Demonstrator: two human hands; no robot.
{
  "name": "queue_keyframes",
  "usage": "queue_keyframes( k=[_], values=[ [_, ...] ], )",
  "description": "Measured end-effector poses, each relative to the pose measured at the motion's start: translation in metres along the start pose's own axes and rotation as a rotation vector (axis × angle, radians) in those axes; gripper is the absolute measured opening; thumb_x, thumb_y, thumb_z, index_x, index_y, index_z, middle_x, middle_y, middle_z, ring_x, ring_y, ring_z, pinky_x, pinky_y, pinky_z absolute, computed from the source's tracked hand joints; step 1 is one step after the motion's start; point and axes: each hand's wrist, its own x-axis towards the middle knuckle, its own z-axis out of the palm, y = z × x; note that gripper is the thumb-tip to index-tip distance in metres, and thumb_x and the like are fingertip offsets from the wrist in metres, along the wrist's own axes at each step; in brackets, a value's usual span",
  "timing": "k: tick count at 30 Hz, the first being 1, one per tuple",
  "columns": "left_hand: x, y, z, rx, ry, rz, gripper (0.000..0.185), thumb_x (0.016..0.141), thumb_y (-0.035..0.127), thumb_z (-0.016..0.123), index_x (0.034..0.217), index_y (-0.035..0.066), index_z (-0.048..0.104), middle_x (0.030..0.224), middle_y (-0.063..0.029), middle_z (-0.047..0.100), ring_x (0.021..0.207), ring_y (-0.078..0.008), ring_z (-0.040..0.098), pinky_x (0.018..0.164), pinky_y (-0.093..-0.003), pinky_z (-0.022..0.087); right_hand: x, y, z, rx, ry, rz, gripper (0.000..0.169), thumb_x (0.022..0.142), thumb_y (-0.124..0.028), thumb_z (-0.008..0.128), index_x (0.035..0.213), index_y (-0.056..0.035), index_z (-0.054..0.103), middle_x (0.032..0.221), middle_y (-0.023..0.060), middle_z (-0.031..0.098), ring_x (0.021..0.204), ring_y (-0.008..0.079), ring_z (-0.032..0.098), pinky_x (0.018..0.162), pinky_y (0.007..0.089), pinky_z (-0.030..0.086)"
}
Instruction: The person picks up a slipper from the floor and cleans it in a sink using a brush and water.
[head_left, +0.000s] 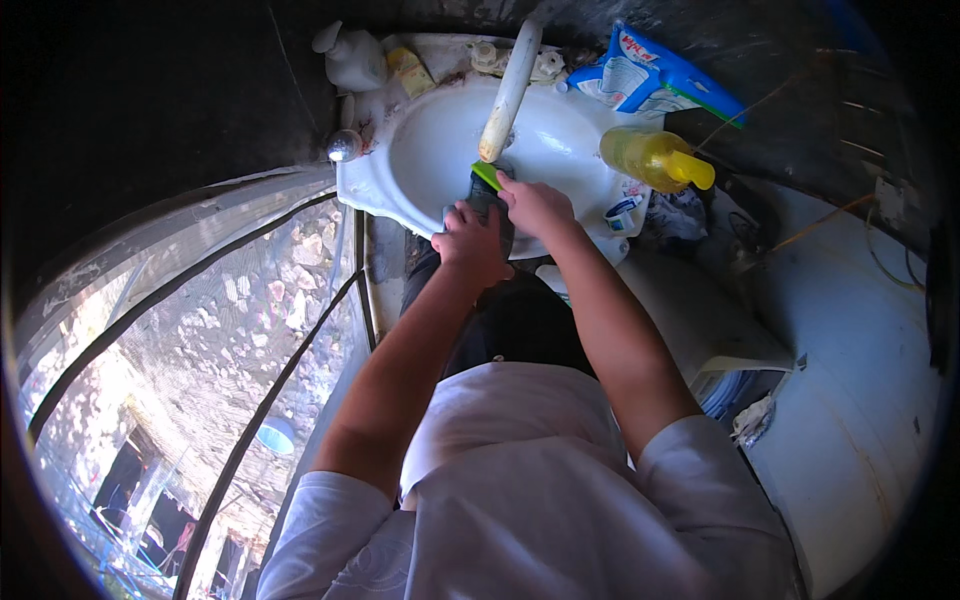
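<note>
My left hand (472, 238) grips a dark grey item (504, 232), perhaps a shoe, at the near rim of a white ceramic washbasin (427, 142). In my right hand (536, 206) is a bright green brush or scrubber (487, 174), held against the far part of the dark item. Its working side is hidden. Just beyond the green tool ends a long white spout or pipe (511, 90), which reaches over the bowl from the back of the basin. The item's near end is partly covered by my left hand.
A white pump bottle (356, 60) and a yellow packet (411, 72) stand at the back left. A blue packet (637, 71) lies at the back right, near a yellow bottle (652, 159). A small tube (622, 214) rests on the right rim. Left is a mesh-covered opening (225, 330).
</note>
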Motion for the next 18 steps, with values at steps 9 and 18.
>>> queue_keyframes(
  k=[9, 18],
  values=[
    [-0.038, -0.041, 0.031, -0.452, 0.576, -0.129, 0.127, 0.065, 0.045, 0.095, 0.158, -0.006, 0.025, 0.145, -0.0273, 0.043, 0.135, -0.0453, 0.047, 0.104, -0.0489, 0.052, 0.0, 0.009, -0.005, 0.061, 0.044, -0.018, 0.046, 0.107, -0.037, 0.051, 0.152, -0.0261, 0.053, 0.112, 0.0181, 0.074, 0.105, 0.039, 0.071, 0.09, 0.0519, 0.055],
    [-0.029, -0.066, 0.055, -1.431, 0.507, -0.109, 0.085, 0.082, 0.022, 0.089, 0.147, 0.0, 0.039, 0.124, -0.0204, 0.064, 0.112, -0.0343, 0.068, 0.099, -0.0409, 0.055, -0.045, 0.007, 0.001, 0.306, 0.031, -0.196, 0.045, 0.107, -0.041, 0.054, 0.151, -0.0288, 0.057, 0.112, 0.0237, 0.073, 0.101, 0.043, 0.071, 0.091, 0.0474, 0.056]
  ],
)
